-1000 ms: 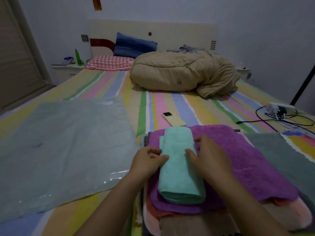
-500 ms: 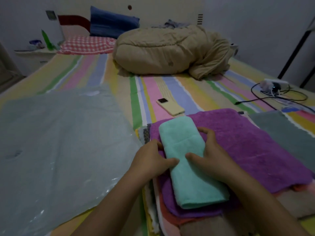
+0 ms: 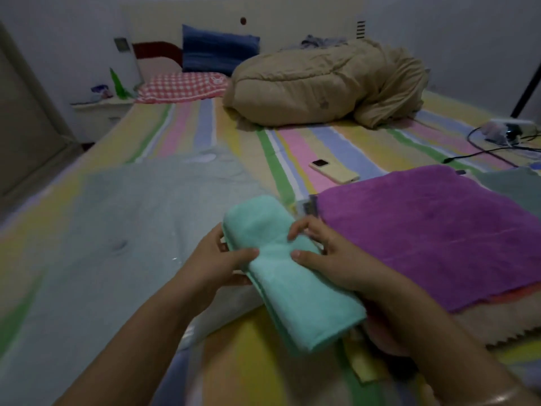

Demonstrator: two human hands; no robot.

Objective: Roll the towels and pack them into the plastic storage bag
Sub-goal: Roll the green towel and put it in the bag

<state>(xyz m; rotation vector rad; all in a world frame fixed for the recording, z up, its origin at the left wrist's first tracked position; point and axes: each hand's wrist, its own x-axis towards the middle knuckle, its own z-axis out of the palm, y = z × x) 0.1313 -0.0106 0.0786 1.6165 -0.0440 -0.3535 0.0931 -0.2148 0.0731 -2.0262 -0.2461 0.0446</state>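
Note:
A rolled mint-green towel (image 3: 295, 291) is lifted off the pile, held between both hands. My left hand (image 3: 216, 259) grips its left side, thumb on top. My right hand (image 3: 328, 253) grips its right side, fingers curled over it. The roll's far end hangs over the edge of the clear plastic storage bag (image 3: 117, 230), which lies flat on the bed to the left. A purple towel (image 3: 439, 230) tops the stack of flat towels on the right; orange and beige layers show beneath it.
A yellow phone (image 3: 333, 171) lies on the striped bedsheet (image 3: 292, 142) beyond the towels. A grey cloth (image 3: 518, 186) sits at the far right. Cables and a power strip (image 3: 509, 130) lie at the right edge. A tan duvet (image 3: 322, 83) and pillows fill the bed's head.
The mint towel roll has been lifted off the purple towel and carried left toward the plastic bag, both hands still holding it. The view has swung left.

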